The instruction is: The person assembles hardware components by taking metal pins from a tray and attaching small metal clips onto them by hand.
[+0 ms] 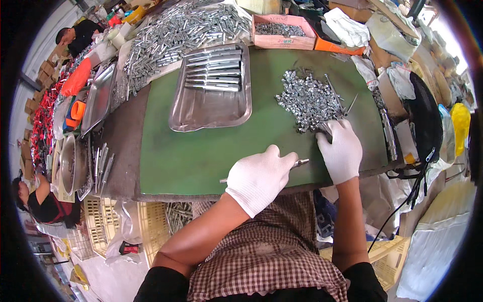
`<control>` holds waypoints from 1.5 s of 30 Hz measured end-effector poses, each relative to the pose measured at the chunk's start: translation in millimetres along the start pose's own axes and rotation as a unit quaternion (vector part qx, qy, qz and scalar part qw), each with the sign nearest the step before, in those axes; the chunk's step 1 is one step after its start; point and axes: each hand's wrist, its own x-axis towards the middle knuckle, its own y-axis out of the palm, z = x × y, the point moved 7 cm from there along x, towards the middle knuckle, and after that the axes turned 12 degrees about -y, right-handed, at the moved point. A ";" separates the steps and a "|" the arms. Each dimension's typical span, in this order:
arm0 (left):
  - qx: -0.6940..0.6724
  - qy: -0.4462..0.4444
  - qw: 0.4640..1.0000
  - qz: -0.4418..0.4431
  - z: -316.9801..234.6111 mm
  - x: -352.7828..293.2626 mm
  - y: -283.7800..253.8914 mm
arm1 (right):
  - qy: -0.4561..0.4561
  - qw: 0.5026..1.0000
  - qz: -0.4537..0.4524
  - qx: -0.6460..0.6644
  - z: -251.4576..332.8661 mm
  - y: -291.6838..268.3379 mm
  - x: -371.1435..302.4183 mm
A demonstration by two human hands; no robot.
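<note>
My left hand (pixel 261 178), in a white knit glove, is closed around a slim silvery metal rod (pixel 301 163). The rod's tip sticks out past my thumb, and its thin other end shows beyond the back of my hand. At the near edge of a pile of small shiny metal pieces (pixel 307 100) is my right hand (pixel 342 151), gloved the same way. Its thumb and fingers are drawn together at the pile; what they grip, if anything, is too small to make out. Left of the pile, a metal tray (pixel 209 118) holds several silvery rods (pixel 214 75) side by side.
A green mat (pixel 201 161) covers the bench. Behind it lie a big heap of metal tubes (pixel 176 35) and a pink box (pixel 284 42) of small parts. Thin metal pins (pixel 352 103) lie right of the pile. Two people (pixel 80 38) are at the far left.
</note>
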 end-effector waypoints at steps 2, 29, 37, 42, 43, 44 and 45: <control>-0.005 -0.004 1.000 0.011 -0.8 1.0 -1.5 | 0.005 0.999 0.027 -0.029 -0.5 3.0 1.7; 0.016 -0.002 0.998 0.066 -14.7 4.2 10.6 | 0.023 0.997 -0.035 0.062 -19.2 -5.6 -4.7; 0.013 -0.005 0.998 0.067 -11.2 3.4 16.7 | -0.022 0.992 0.009 0.121 0.0 -9.7 -13.8; 0.002 -0.006 0.998 0.069 -12.3 5.9 13.6 | -0.084 0.974 0.035 0.209 30.4 -15.8 -40.3; 0.001 -0.005 0.998 0.070 -12.4 5.8 13.9 | -0.100 0.982 0.014 0.157 32.5 -15.1 -43.1; -0.007 -0.001 0.998 0.063 -12.8 5.6 13.1 | -0.098 0.983 0.014 0.156 32.8 -12.8 -45.0; -0.014 -0.001 0.998 0.056 -12.6 5.3 12.0 | -0.099 0.986 0.008 0.132 32.9 -11.7 -45.8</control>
